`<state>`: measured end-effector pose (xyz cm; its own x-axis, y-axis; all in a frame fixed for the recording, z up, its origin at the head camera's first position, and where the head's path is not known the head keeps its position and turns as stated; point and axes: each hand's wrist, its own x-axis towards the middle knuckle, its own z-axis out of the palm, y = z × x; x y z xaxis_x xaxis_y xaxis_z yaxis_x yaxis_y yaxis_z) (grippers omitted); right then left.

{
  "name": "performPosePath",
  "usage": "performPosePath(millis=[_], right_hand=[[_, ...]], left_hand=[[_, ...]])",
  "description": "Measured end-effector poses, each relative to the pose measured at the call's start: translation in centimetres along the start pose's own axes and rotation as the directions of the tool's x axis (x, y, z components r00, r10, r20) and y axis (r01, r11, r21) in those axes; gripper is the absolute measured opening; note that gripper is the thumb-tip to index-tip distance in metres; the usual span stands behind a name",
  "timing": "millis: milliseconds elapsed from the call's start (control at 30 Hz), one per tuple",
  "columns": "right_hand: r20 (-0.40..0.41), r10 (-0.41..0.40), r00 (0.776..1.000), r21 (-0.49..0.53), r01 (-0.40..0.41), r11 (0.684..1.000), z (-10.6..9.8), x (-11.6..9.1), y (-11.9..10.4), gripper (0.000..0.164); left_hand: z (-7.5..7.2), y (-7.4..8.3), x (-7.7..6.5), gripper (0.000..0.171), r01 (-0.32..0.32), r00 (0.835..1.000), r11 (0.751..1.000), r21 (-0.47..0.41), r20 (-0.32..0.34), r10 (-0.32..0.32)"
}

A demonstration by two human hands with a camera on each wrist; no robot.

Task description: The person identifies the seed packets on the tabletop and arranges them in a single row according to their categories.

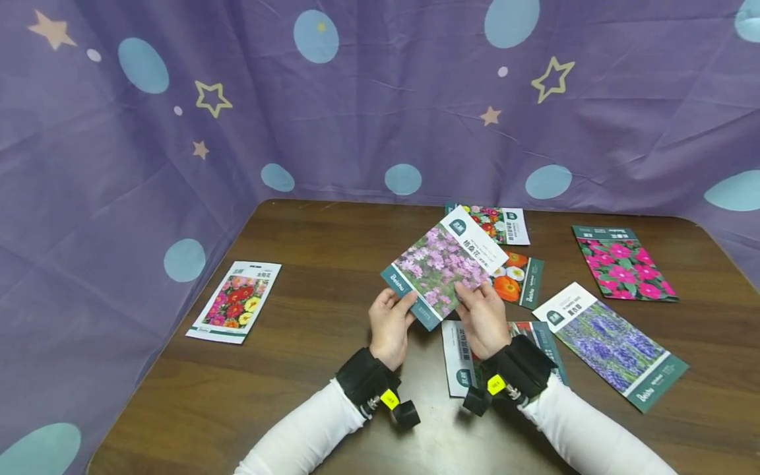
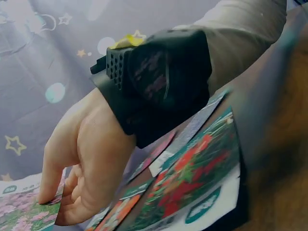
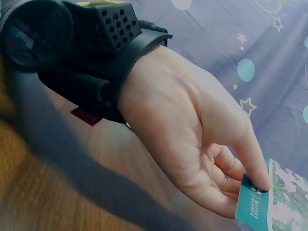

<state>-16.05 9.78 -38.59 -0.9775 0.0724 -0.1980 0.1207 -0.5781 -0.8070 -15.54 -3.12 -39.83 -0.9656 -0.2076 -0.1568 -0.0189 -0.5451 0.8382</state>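
Both hands hold one seed packet (image 1: 436, 260) tilted over the middle of the table, its pale pink flower picture facing up. My left hand (image 1: 388, 330) pinches the teal strip at its lower left corner, thumb on top. My right hand (image 1: 483, 320) pinches its lower right edge, thumb on the picture. The left wrist view looks across at the right hand (image 2: 98, 154), and the right wrist view shows the left hand (image 3: 187, 125) on the teal end. Beneath the right wrist lies a red-flower packet (image 1: 457, 359), partly hidden by that arm.
A packet of mixed bright flowers (image 1: 234, 303) lies alone at the left. An orange poppy packet (image 1: 528, 284) and a mixed-flower packet (image 1: 513, 227) lie behind the held one, partly covered. Rightward are a purple lavender packet (image 1: 614, 343) and a magenta flower packet (image 1: 623, 264). A purple curtain (image 1: 368, 119) borders the table.
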Motion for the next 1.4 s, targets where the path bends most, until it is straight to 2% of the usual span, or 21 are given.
performPosePath(millis=[133, 200, 333, 433, 467, 567, 633, 700, 867, 967, 1167, 1267, 1400], right_hand=[[-0.023, 0.018, 1.000, -0.012, -0.018, 1.000, -0.4, 0.0, -0.3, 0.025], [0.003, 0.030, 1.000, -0.041, -0.030, 0.999, -0.7, 0.1, -0.7, 0.025], [0.137, 0.045, 0.990, -0.182, -0.020, 0.983, -1.7, 0.4, -2.4, 0.023], [0.247, 0.083, 0.965, -0.338, 0.006, 0.941, -2.5, 0.6, -3.8, 0.018], [0.271, 0.103, 0.957, -0.395, 0.013, 0.919, -2.7, 0.6, -4.1, 0.021], [0.326, 0.183, 0.928, -0.518, 0.013, 0.855, -3.1, 0.4, -4.8, 0.046], [0.340, 0.225, 0.913, -0.556, 0.002, 0.831, -3.2, 0.1, -4.9, 0.065], [0.346, 0.253, 0.903, -0.572, -0.010, 0.820, -3.1, -0.1, -4.8, 0.071], [0.303, 0.261, 0.917, -0.594, -0.032, 0.804, -2.6, -0.4, -3.8, 0.067], [0.291, 0.249, 0.924, -0.585, -0.034, 0.810, -2.5, -0.5, -3.1, 0.062], [0.318, 0.249, 0.915, -0.543, -0.039, 0.839, -2.4, -0.5, -2.3, 0.054], [0.334, 0.249, 0.909, -0.534, -0.036, 0.845, -2.1, -0.4, -2.1, 0.054], [0.318, 0.246, 0.916, -0.516, -0.050, 0.855, -1.5, -0.5, -1.9, 0.045]], left_hand=[[0.0, -0.3, -0.1, 0.017, 0.022, 1.000, 0.999, 0.028, 0.017, -0.023], [-0.2, 0.2, 0.2, 0.023, 0.032, 0.999, 0.998, 0.053, 0.027, -0.033], [-1.1, 2.4, 1.3, 0.038, 0.016, 0.995, 0.990, 0.138, 0.096, -0.029], [-1.8, 4.1, 2.1, 0.041, 0.018, 0.978, 0.980, 0.196, 0.201, -0.058], [-2.0, 4.5, 2.3, 0.040, 0.024, 0.968, 0.975, 0.221, 0.240, -0.078], [-2.4, 5.3, 2.6, 0.037, 0.042, 0.935, 0.955, 0.295, 0.326, -0.142], [-2.6, 5.4, 2.6, 0.036, 0.043, 0.922, 0.940, 0.339, 0.349, -0.168], [-2.7, 5.3, 2.4, 0.036, 0.035, 0.918, 0.921, 0.388, 0.351, -0.183], [-3.1, 4.7, 2.1, 0.032, -0.005, 0.936, 0.870, 0.493, 0.310, -0.170], [-3.5, 4.2, 2.0, 0.030, -0.012, 0.947, 0.850, 0.526, 0.280, -0.160], [-4.2, 4.1, 1.9, 0.032, -0.001, 0.953, 0.836, 0.549, 0.253, -0.165], [-4.5, 4.5, 1.9, 0.033, -0.014, 0.958, 0.830, 0.558, 0.245, -0.148], [-5.1, 5.6, 2.2, 0.030, -0.025, 0.971, 0.828, 0.561, 0.211, -0.114]])
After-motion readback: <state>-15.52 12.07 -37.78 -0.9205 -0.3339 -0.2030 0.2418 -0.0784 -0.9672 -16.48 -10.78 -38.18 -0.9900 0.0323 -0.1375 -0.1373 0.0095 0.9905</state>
